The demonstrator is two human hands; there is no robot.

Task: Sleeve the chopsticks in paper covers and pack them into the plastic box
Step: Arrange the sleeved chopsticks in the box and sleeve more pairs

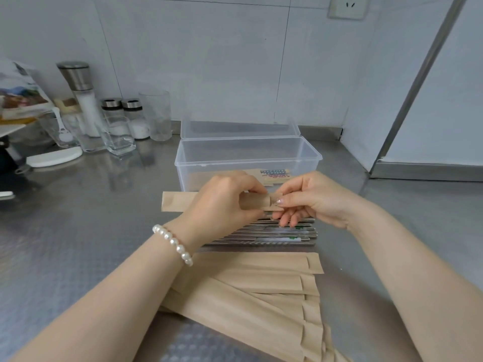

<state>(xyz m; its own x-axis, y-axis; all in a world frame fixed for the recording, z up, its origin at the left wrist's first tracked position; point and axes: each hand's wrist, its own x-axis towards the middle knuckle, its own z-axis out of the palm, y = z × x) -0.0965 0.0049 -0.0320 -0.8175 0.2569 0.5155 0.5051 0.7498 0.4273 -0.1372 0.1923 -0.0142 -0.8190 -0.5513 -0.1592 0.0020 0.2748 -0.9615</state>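
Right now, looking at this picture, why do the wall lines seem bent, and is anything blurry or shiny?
Head view: the wide-angle lens bows the wall seams and the metal corner trim near the edges; the steel counter shows soft reflections of the glass jars; the paper sleeve pinched between the left hand and right hand looks slightly smeared; lighting is even, shadows faint.

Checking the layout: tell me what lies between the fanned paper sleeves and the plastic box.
In the head view, the steel chopsticks, with both hands working a paper sleeve above them.
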